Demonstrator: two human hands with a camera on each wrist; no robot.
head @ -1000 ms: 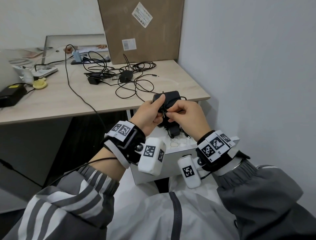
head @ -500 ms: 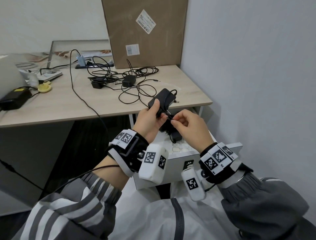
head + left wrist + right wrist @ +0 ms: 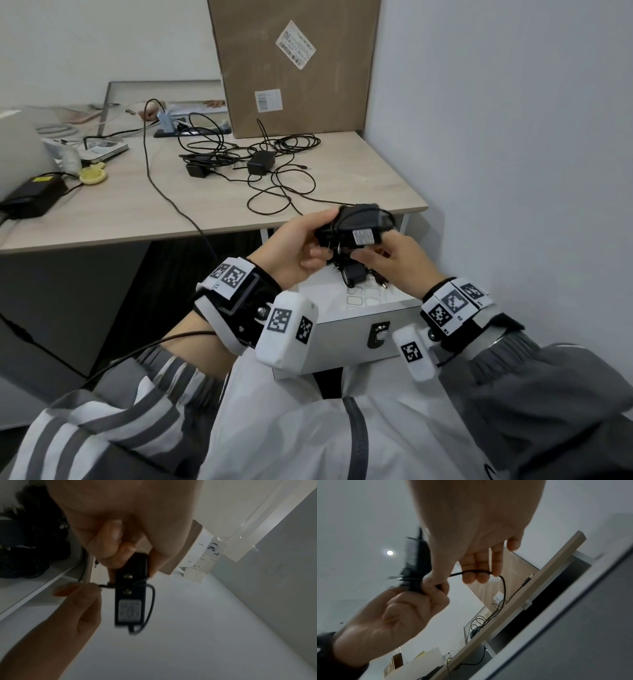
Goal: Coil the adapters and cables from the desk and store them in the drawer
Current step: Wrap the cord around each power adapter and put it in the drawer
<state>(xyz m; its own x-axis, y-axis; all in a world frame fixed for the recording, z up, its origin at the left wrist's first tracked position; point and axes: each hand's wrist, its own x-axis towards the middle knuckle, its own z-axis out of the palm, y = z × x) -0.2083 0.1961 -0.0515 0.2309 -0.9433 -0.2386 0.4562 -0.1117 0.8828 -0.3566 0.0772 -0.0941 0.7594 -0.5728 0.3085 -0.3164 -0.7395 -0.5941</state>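
The left hand (image 3: pixel 294 246) gripped a black adapter (image 3: pixel 356 224) just above the open drawer (image 3: pixel 346 329), while the right hand (image 3: pixel 394 263) pinched its cable (image 3: pixel 471 572) — wrapping seemed nearly finished. Under the hands one adapter (image 3: pixel 354 275) already lay stored; beyond them, tangled cables (image 3: pixel 274 171) waited — much remained.

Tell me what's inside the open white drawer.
The drawer holds at least one black adapter with cable and a plug tip. The hands and the held adapter cover the rest.
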